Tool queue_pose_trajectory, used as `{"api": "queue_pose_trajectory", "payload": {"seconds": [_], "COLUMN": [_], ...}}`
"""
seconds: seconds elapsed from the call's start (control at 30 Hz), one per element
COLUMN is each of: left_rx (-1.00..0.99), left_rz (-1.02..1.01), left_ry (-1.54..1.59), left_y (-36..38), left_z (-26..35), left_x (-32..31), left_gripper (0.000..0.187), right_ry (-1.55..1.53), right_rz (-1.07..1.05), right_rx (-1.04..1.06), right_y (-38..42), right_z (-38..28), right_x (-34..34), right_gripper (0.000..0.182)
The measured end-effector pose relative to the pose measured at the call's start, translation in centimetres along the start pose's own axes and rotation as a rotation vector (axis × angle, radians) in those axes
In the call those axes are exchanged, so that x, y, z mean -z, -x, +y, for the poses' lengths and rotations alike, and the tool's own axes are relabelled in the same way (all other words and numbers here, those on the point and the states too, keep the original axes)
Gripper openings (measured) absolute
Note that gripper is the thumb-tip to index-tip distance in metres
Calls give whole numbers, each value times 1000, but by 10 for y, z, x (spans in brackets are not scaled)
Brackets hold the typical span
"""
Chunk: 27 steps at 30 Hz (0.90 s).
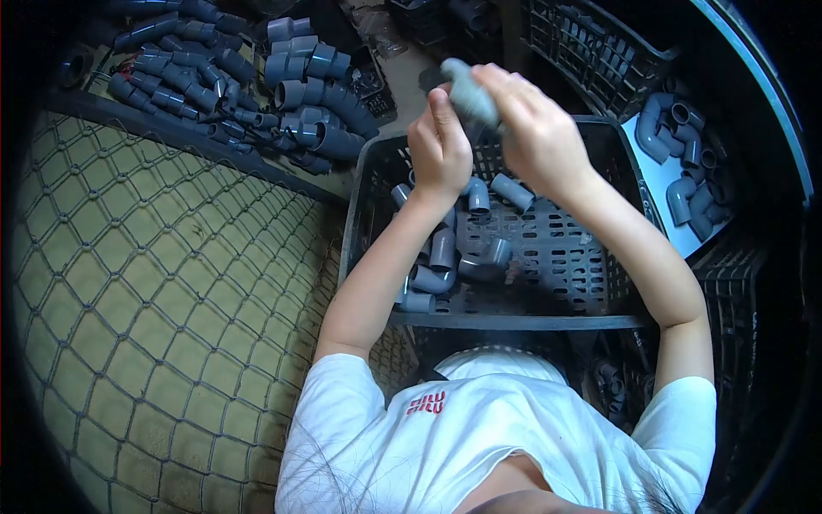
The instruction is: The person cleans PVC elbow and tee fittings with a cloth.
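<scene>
Above the black plastic crate, my right hand (544, 133) grips a crumpled grey-green cloth (471, 94). Close beside it on the left is my left hand (441, 150), its fingers curled and thumb raised near the cloth; whatever it holds is hidden from this angle. Under the hands, the crate (565, 322) contains several grey plastic pipe fittings, most of them toward its left side. Among these are an elbow fitting (432, 279) and a short straight piece (512, 193).
Many grey pipe fittings (184, 81) lie heaped at the upper left, behind a chain-link mesh (163, 317). To the right, more elbows (655, 128) rest on a white surface (676, 231). Another black crate (591, 51) stands at the back right.
</scene>
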<state>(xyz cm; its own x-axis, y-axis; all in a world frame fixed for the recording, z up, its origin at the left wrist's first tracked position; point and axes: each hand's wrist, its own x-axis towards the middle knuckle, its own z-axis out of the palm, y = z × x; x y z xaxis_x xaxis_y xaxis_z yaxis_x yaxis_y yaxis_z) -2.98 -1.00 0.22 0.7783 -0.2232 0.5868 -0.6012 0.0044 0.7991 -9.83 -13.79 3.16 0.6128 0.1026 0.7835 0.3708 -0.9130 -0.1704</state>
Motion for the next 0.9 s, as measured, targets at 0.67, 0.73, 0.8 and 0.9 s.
{"api": "queue_pose_trajectory", "payload": {"seconds": [0.67,0.73,0.8,0.9], "left_rx": [527,727,802,879], "left_rz": [-84,-161,-193,-239], "left_ry": [665,608,653,713], "left_y": [-16,-15,-15,-15], "left_z": [2,8,14,5], "left_x": [10,11,12,11], "left_gripper": [52,54,51,52], "right_ry": [-19,104,170,168], "right_rz": [10,-10,-36,-40], "right_rx": [211,176,193,184], "right_y": [16,12,15,24], "right_z": [10,27,31,21], "right_x": [-29,-25,-21,-25], "right_gripper": [56,57,58,58]}}
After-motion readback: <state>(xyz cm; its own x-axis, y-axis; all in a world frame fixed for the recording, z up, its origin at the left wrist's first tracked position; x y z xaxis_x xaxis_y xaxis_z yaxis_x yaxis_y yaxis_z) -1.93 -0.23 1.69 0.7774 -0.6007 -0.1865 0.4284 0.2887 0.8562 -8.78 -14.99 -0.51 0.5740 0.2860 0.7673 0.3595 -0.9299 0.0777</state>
